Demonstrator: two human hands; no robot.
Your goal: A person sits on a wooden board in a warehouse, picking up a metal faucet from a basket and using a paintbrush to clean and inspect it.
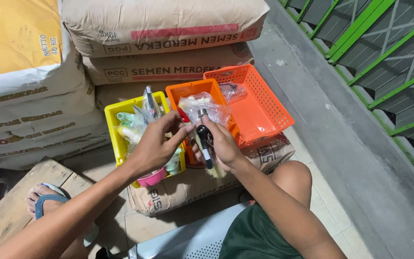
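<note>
The right hand [224, 146], palm toward the camera, grips a black-handled brush [206, 146] upright over the orange bin [190, 91]. The left hand [154, 144] reaches across, fingertips pinching its red tip [184, 116], beside the yellow bin [113, 120].

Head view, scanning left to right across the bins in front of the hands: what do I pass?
Yellow bin → left hand → small orange bin → right hand gripping a black-handled brush → large orange basket → green railing.
</note>
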